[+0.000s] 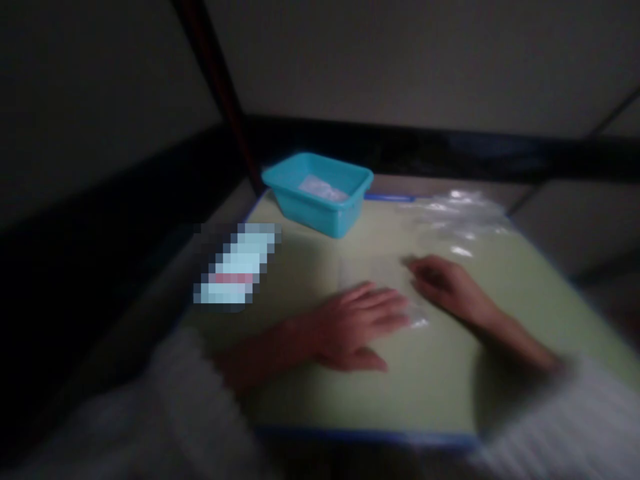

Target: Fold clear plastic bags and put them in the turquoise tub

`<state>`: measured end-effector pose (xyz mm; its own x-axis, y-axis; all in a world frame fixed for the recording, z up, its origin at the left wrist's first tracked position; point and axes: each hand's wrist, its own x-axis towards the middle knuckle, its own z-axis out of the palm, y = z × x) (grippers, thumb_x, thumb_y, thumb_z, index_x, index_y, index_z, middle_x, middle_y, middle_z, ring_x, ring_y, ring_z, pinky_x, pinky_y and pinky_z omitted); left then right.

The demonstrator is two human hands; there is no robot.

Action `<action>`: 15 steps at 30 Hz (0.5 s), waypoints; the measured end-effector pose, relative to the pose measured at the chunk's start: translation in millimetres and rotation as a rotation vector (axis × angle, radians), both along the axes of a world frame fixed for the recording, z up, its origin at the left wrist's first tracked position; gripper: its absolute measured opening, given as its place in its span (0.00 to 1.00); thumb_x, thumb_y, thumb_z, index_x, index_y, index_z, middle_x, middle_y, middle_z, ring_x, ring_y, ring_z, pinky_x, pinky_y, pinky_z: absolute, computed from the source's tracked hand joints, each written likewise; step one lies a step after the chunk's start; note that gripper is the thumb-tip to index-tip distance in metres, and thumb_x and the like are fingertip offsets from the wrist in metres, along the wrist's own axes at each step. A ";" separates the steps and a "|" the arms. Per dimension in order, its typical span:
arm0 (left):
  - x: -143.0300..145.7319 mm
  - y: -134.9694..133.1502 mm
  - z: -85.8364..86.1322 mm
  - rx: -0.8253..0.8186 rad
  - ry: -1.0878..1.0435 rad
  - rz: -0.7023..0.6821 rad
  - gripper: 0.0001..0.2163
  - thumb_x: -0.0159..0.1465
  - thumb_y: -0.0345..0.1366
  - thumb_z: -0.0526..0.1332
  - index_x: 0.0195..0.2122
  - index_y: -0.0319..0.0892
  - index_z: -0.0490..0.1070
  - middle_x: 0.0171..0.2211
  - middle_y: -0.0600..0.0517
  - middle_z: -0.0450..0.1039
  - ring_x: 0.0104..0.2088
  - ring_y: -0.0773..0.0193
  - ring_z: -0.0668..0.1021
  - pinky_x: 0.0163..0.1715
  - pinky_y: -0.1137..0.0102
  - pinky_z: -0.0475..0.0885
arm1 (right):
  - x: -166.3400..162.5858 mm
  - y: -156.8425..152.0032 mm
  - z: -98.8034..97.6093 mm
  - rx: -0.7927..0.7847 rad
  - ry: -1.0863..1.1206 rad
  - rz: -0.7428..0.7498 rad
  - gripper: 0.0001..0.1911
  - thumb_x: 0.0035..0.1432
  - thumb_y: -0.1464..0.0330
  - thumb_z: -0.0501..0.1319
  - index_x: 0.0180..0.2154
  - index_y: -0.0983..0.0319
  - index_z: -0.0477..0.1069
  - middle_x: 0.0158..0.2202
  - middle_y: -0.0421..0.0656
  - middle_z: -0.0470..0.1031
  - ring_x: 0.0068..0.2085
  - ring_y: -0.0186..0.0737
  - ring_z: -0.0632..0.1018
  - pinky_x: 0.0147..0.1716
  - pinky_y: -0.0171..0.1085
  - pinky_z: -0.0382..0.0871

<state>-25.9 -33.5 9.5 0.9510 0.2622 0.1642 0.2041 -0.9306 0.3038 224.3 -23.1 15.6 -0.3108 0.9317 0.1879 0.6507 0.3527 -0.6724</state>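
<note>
My left hand (357, 325) lies flat with its fingers stretched out on a clear plastic sheet or bag (380, 273) spread on the pale green table top (425, 380). My right hand (447, 288) rests just to the right, fingers curled down onto the same clear plastic near its edge. The picture is dim and blurred, so the plastic's outline is faint. Both sleeves are white knit.
A turquoise plastic tub (320, 190) with something clear and crumpled inside stands at the table's far left. A heap of clear plastic bags (457, 217) lies at the far right. A pixelated light blue object (235, 267) sits at the left edge. Blue tape borders the table.
</note>
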 end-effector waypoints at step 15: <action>5.2 -10.4 -5.1 -0.066 -0.064 -0.036 0.33 0.63 0.52 0.53 0.65 0.41 0.48 0.65 0.46 0.50 0.66 0.54 0.52 0.64 0.57 0.47 | -0.4 2.1 -1.6 0.012 -0.014 0.010 0.09 0.55 0.67 0.58 0.40 0.62 0.68 0.35 0.47 0.74 0.33 0.42 0.76 0.32 0.40 0.72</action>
<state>-20.7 -44.0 4.5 0.9479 0.2407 0.2085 0.1494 -0.9144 0.3763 223.9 -21.0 14.0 -0.3224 0.9263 0.1949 0.6567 0.3672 -0.6587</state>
